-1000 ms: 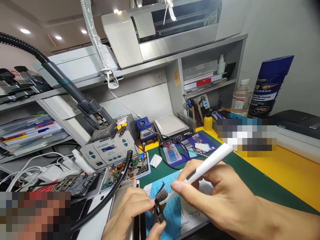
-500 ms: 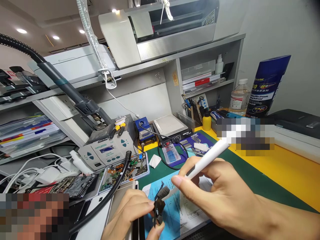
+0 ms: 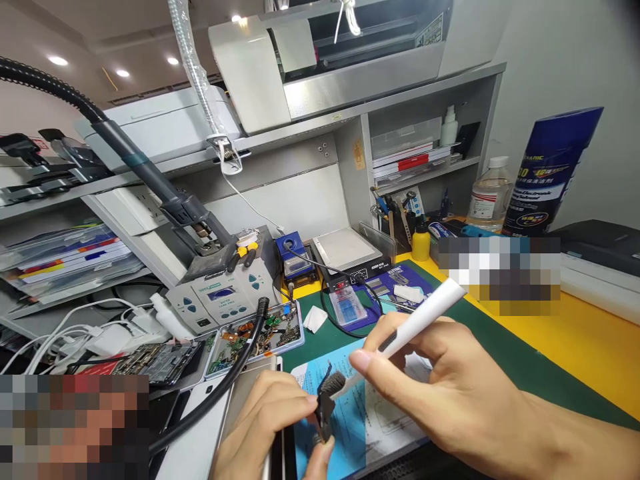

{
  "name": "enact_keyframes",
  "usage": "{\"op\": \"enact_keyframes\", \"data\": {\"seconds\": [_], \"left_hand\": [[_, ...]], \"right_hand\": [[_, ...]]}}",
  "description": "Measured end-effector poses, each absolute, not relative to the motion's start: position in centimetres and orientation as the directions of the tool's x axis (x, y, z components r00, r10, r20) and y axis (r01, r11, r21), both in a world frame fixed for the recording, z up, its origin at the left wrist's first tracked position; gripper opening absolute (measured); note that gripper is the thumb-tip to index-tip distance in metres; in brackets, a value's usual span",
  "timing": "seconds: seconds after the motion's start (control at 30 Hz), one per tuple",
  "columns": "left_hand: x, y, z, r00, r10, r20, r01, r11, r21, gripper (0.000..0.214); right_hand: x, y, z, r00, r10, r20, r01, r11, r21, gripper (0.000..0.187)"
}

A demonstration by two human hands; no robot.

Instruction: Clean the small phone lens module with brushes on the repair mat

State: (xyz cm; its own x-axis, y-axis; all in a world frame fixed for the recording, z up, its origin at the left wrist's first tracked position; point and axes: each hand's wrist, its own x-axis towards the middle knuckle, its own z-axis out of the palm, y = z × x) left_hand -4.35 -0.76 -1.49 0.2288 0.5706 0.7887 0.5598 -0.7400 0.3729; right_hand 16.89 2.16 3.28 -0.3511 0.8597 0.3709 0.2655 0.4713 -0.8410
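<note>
Between the fingers and thumb of my left hand (image 3: pixel 267 423) is a small black part (image 3: pixel 325 413), thin and angular, with a narrow strip sticking up; its exact kind is unclear. My right hand (image 3: pixel 450 390) grips a white toothbrush (image 3: pixel 423 317) like a pen, its handle slanting up to the right. The toothbrush's dark bristles meet the top of the black part. Under both hands lies a printed booklet (image 3: pixel 345 440) with a blue page. Part of the black part is covered by my left fingers.
A black hose (image 3: pixel 220 393) curves up beside my left hand. Behind it are a tray of small circuit parts (image 3: pixel 295 339) and a grey soldering station (image 3: pixel 225 300). A heating plate (image 3: pixel 345 250) stands farther back. At the right are a clear bottle (image 3: pixel 489 193) and a blue spray can (image 3: pixel 555 167).
The whole view has shifted slightly, so the scene sits a little farther right. The black part is turned a little differently; both hands keep their grips, with the bristles still against it.
</note>
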Motion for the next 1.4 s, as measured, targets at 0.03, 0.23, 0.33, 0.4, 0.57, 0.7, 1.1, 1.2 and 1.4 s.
{"op": "enact_keyframes", "data": {"seconds": [0.03,0.23,0.33,0.4,0.57,0.7,1.1,1.2,1.4], "left_hand": [[-4.4,-0.7,-1.7,0.23,0.564,0.793,0.568,-0.74,0.362,0.026],[-5.7,-0.6,-1.7,0.405,0.52,0.752,0.562,-0.79,0.244,0.037],[-6.1,-0.7,-1.2,0.434,0.496,0.752,0.586,-0.789,0.182,0.038],[-6.0,-0.8,-1.1,0.429,0.482,0.764,0.607,-0.78,0.151,0.037],[-5.9,-1.0,-1.4,0.41,0.474,0.78,0.623,-0.77,0.14,0.034],[-5.8,-1.1,-1.4,0.407,0.484,0.775,0.651,-0.749,0.125,0.031],[-6.2,-1.0,-1.8,0.369,0.514,0.774,0.602,-0.767,0.223,0.037],[-6.1,-1.0,-1.8,0.355,0.535,0.767,0.541,-0.786,0.298,0.039],[-5.9,-0.8,-1.3,0.203,0.627,0.752,0.532,-0.716,0.452,0.028]], "right_hand": [[16.9,2.1,3.2,-0.343,0.864,0.369,0.269,0.467,-0.842,0.029],[16.8,2.1,2.6,-0.285,0.882,0.376,0.285,0.453,-0.845,0.028],[16.9,2.2,2.4,-0.271,0.879,0.392,0.299,0.464,-0.834,0.027],[17.0,2.4,2.2,-0.271,0.866,0.421,0.312,0.493,-0.812,0.028],[17.1,2.8,1.5,-0.27,0.874,0.405,0.379,0.483,-0.789,0.032],[17.1,2.9,1.1,-0.28,0.896,0.345,0.428,0.439,-0.79,0.038],[16.7,2.6,1.4,-0.282,0.869,0.406,0.378,0.49,-0.786,0.033],[16.4,2.5,2.1,-0.289,0.863,0.414,0.348,0.497,-0.795,0.03],[16.3,2.2,3.0,-0.296,0.873,0.387,0.28,0.467,-0.839,0.025]]}}
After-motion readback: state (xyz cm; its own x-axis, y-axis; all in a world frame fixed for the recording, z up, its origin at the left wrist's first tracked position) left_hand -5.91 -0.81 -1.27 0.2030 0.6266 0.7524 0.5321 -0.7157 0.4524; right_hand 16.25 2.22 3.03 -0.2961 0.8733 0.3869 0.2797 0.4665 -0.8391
